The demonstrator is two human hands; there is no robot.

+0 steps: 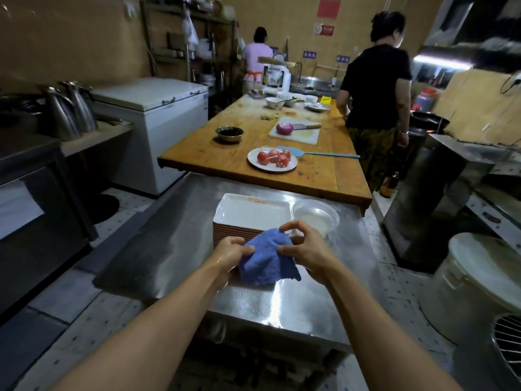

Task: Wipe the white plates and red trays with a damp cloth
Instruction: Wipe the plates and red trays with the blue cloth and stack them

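Holding blue cloth [267, 259], left hand [231, 251], right hand [306, 251]

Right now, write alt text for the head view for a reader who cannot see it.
Both hands, left hand and right hand, hold up a blue cloth over a steel table, just in front of a stack of white rectangular plates beside a clear bowl of water. Beyond lies a wooden table with food; two people work facing away.
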